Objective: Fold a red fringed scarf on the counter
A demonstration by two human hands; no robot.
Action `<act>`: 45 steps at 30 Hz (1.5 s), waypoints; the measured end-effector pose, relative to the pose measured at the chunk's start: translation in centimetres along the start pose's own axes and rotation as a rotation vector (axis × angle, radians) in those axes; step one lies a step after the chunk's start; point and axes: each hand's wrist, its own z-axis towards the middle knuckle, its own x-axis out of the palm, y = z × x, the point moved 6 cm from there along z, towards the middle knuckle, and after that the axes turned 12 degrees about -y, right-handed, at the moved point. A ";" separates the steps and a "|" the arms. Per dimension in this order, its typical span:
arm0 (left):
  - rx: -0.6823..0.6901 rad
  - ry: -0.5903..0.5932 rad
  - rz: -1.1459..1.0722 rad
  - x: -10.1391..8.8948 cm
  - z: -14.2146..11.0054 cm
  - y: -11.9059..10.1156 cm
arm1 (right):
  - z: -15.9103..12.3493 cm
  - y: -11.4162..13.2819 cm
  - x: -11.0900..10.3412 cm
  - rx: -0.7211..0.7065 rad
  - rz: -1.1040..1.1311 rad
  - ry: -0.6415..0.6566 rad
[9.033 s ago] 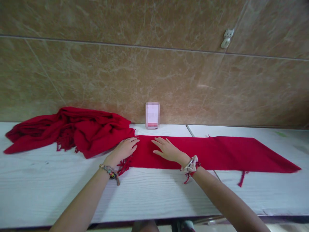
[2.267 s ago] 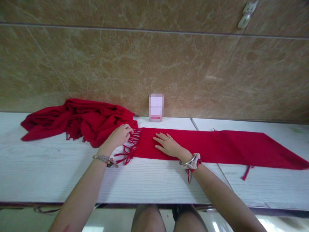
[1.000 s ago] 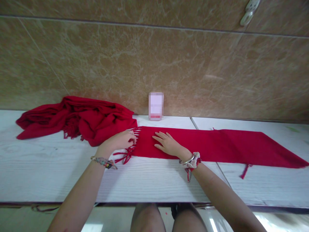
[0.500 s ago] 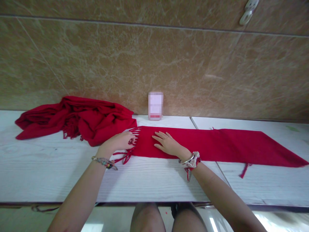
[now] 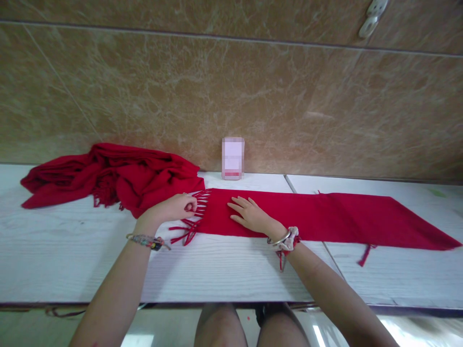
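Observation:
A red scarf (image 5: 307, 217) lies in a long flat strip on the white table, folded to a point at its right end. Fringe (image 5: 201, 205) hangs off its left end, and some lower strands are tangled. My left hand (image 5: 177, 207) is closed at that fringe, its fingers curled around strands of it. Flat on the scarf near the fringed end rests my right hand (image 5: 249, 214), fingers spread. Left of the strip sits a crumpled heap of red fringed cloth (image 5: 126, 178), partly behind my left hand.
A phone-like pale pink object (image 5: 233, 159), its face blurred, leans on the brown marbled wall (image 5: 231, 96) behind the table. The white plank table (image 5: 224, 270) has a seam right of centre; its front edge is just before my knees.
My left hand has slid a little to the left along the fringe, and the strands look straighter. My right hand and the scarf have stayed in place.

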 end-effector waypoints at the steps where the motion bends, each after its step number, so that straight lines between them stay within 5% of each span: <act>1: 0.021 0.044 -0.053 0.5 0.0 -0.5 | 0.0 0.0 0.0 0.002 0.000 -0.001; 7: 0.015 0.144 -0.037 2.0 -0.2 -0.4 | 0.0 0.0 0.1 0.004 0.006 0.002; 16: -0.126 -0.007 0.124 -0.5 -0.5 2.3 | 0.0 -0.1 0.2 0.002 0.003 0.003; 26: 0.137 0.144 -0.115 1.7 -0.1 -1.6 | 0.0 -0.1 0.2 0.000 0.000 -0.005; 45: 0.036 0.106 -0.032 2.5 0.0 -0.8 | 0.0 -0.1 0.3 -0.010 0.001 -0.017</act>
